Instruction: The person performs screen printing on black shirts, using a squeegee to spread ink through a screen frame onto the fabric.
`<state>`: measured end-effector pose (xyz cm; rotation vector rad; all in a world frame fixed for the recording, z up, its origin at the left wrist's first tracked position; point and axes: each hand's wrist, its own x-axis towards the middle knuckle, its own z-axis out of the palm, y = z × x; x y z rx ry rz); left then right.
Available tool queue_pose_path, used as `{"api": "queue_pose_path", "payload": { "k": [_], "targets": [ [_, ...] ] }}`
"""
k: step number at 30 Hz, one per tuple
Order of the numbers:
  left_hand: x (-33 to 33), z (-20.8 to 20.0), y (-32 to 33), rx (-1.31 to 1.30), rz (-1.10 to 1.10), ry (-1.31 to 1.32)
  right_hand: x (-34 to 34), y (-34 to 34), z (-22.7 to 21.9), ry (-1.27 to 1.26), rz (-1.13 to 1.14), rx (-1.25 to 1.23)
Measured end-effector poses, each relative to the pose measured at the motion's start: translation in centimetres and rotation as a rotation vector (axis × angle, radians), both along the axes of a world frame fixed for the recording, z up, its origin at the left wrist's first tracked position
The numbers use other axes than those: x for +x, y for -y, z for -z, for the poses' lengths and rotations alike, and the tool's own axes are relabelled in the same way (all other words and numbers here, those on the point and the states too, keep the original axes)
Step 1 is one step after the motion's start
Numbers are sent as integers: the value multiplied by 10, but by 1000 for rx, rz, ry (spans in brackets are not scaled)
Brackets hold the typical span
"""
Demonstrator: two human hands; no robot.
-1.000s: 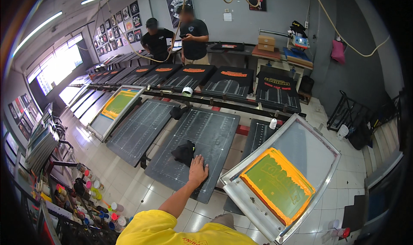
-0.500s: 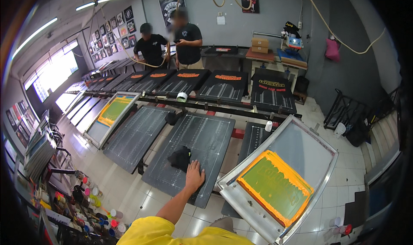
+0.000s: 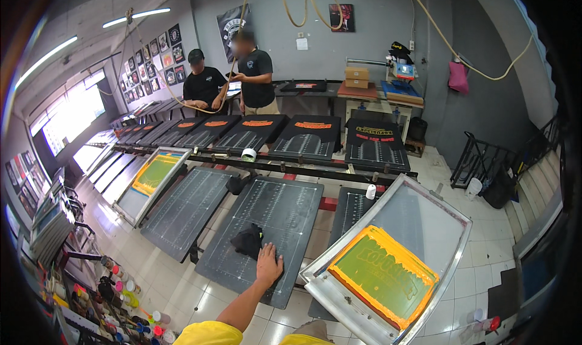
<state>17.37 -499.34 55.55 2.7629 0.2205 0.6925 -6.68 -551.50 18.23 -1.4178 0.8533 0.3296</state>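
My left hand (image 3: pixel 268 266) lies flat on a dark grey printing board (image 3: pixel 288 208) with white grid marks, fingers stretched out. A crumpled black cloth (image 3: pixel 247 241) rests on the same board, just left of my fingertips. I cannot tell whether they touch it. To the right, a tilted silk screen frame (image 3: pixel 418 221) carries a green stencil (image 3: pixel 382 272) edged with thick orange ink. My right hand is out of view.
Black T-shirts (image 3: pixel 309 136) with orange prints lie on boards across the rail (image 3: pixel 315 169). A white spool (image 3: pixel 371 192) and a small tub (image 3: pixel 248 155) stand nearby. Another screen (image 3: pixel 151 178) leans left. Two people (image 3: pixel 206 90) stand behind; ink pots (image 3: pixel 130 296) crowd the lower left.
The whole view has shifted, so the scene sits lower and slightly left. My left hand keeps its place beside the cloth. The people at the back have moved their arms slightly.
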Motion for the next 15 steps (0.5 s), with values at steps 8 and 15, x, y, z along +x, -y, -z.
{"api": "queue_pose_path", "payload": {
  "k": [8,15],
  "targets": [
    [-1,-1,-2,-4,-11,-7,3,-2,0,12,0,4],
    [-3,-6,-1,5,-10,-7,2,-4,1,15,-9,11]
  ]
}}
